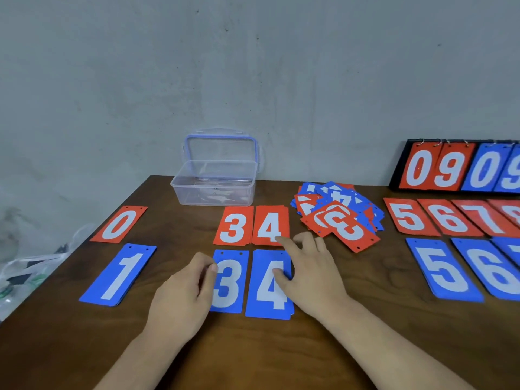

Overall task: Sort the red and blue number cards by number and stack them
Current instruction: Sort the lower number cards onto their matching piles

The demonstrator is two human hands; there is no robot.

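Observation:
Sorted number cards lie face up on the brown table (281,350): red 0 (118,224), blue 1 (121,277), red 3 (233,226), red 4 (268,220), blue 3 (229,288) and blue 4 (270,299). On the right are red 5 (408,218), 6 (450,219) and 7 (484,218), then blue 5 (444,271) and 6 (489,271). A mixed loose pile (337,212) has a red 3 on top. My left hand (183,294) pinches the blue 3's left edge. My right hand (306,271) rests spread, index finger on the red 4's lower corner and thumb on the blue 4.
A clear plastic box (215,181) with its lid raised stands at the back, by the wall. A black flip scoreboard (461,167) showing 09 in red and in blue leans at the back right. Plastic bags (33,266) lie beyond the table's left edge.

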